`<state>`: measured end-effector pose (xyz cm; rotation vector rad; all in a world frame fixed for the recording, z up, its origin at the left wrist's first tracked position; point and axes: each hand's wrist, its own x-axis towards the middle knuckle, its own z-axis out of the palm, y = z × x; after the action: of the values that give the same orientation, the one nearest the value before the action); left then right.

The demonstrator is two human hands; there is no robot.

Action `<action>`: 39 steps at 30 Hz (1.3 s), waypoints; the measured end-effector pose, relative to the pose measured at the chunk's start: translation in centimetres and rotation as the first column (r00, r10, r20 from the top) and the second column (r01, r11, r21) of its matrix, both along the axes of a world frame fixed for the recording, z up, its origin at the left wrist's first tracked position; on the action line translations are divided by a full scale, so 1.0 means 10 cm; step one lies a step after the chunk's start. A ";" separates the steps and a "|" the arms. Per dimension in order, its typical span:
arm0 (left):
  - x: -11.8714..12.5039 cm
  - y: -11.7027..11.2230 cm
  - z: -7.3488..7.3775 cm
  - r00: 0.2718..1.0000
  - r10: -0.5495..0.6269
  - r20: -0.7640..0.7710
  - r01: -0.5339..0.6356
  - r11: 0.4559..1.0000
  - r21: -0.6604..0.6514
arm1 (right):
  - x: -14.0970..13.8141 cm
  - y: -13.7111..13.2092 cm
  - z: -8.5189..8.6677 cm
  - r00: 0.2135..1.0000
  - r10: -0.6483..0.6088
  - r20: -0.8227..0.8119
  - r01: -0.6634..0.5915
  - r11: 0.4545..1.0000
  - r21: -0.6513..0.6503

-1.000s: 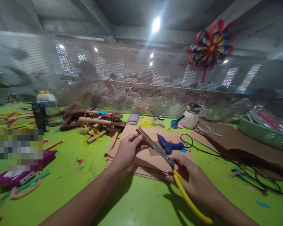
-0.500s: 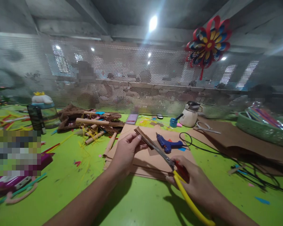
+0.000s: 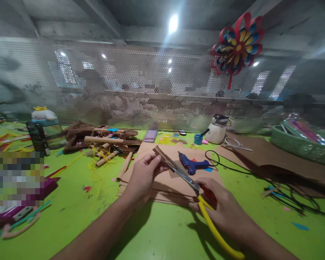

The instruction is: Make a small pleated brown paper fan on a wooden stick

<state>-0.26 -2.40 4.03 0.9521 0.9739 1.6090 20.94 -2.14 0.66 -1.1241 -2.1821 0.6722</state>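
My left hand pinches a narrow folded strip of brown paper between thumb and fingers, above the brown paper sheets. In my right hand is a pair of scissors with long yellow handle loops. Their metal blades point up and left, and reach along the strip near my left fingertips. Whether the blades are cutting into it, I cannot tell. Beneath both hands lies a stack of brown paper sheets. A blue hot glue gun rests on the stack, just beyond the blades.
Rolled paper tubes and yellow shreds pile up at the back left. A white jug and a small blue pot stand behind the glue gun. To the right are a black cable and a green basket.
The view has shifted slightly. The scissor blades look a little wider apart along the strip, while both hands keep their grips in nearly the same place.
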 end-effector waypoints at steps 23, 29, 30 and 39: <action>0.02 -0.02 0.03 1.000 -0.010 0.020 0.010 1.000 -0.025 | 0.02 -0.05 -0.03 0.998 -0.035 0.045 0.034 0.999 0.017; 0.02 -0.01 0.00 1.000 -0.004 0.009 0.004 1.000 -0.015 | 0.02 -0.04 -0.02 0.998 -0.033 0.060 0.032 0.999 0.022; 0.02 -0.01 0.00 1.000 -0.005 0.012 0.005 1.000 -0.015 | 0.02 -0.04 -0.02 0.997 -0.034 0.066 0.033 0.999 0.020; 0.02 0.00 0.02 1.000 -0.001 0.001 0.001 1.000 -0.029 | 0.04 -0.05 -0.01 0.996 -0.039 0.076 0.035 0.998 0.054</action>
<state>-0.06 -2.42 4.19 0.9319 0.9932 1.5900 21.33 -2.68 0.54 -1.1785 -2.2246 0.5605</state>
